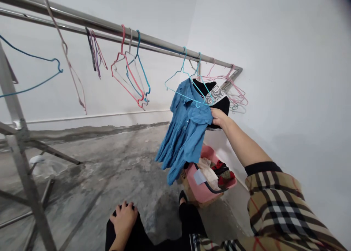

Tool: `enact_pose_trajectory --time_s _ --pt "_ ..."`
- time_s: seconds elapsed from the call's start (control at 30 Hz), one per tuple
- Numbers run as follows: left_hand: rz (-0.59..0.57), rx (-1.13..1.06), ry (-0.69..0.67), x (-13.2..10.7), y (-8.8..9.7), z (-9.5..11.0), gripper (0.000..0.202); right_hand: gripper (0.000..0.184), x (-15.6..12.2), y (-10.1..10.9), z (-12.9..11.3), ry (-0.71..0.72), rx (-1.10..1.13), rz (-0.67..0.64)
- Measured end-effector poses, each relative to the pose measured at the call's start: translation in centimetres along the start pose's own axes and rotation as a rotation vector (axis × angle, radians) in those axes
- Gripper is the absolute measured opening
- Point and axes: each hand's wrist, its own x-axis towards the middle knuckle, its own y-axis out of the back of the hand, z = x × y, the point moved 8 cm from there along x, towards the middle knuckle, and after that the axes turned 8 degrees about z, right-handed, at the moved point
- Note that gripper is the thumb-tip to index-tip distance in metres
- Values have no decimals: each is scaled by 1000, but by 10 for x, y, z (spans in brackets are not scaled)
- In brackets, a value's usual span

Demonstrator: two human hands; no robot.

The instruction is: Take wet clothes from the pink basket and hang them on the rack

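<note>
A small blue dress (184,132) hangs on a light blue wire hanger (183,86) from the steel rail (109,26). My right hand (218,117) is stretched out and pinches the dress at its right shoulder. Just behind it a black garment with a white lace collar (216,95) hangs on another hanger. My left hand (124,217) rests low at the bottom of the view, fingers curled over my black-trousered knee. My sleeve is a beige plaid.
Several bare wire hangers, blue, pink and purple (131,73), dangle along the rail. A pink basket of clothes (204,190) stands on the concrete floor by the white wall. The rack's steel legs (23,159) rise at the left.
</note>
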Motion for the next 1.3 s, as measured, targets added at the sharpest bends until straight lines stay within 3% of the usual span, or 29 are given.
enact_pose_trajectory --time_s 0.1,0.23,0.43,0.53,0.7,0.77,0.9,1.0,1.13,1.23,1.3 --pt "2 -12 0 1 -2 0 43 23 -1 2 -8 54 12 35" --pt "-2 -13 0 1 -2 0 42 46 -2 11 -28 256 -98 130" --pt "27 -4 -8 -1 4 2 41 28 -12 3 -38 487 -510 132" --pt "28 -15 -1 -1 3 2 41 24 -18 -3 -43 519 -574 88" --pt "21 -34 0 1 -1 1 40 35 -30 -19 -43 513 -572 -87" --pt "20 -42 -2 1 -2 0 40 33 -35 -20 -46 568 -608 -31" --pt "24 -51 -12 1 -3 -1 39 28 -45 -10 -52 661 -824 313" --pt "10 -40 -4 1 -2 -1 39 26 -57 -9 -55 736 -926 474" --pt "-11 -35 3 1 -1 -1 39 35 -63 -10 -54 791 -894 484" --pt "4 -30 -1 0 0 -1 40 48 -54 -7 -49 722 -764 403" --pt "22 -23 -6 0 1 0 40 46 -48 -4 -45 659 -665 356"
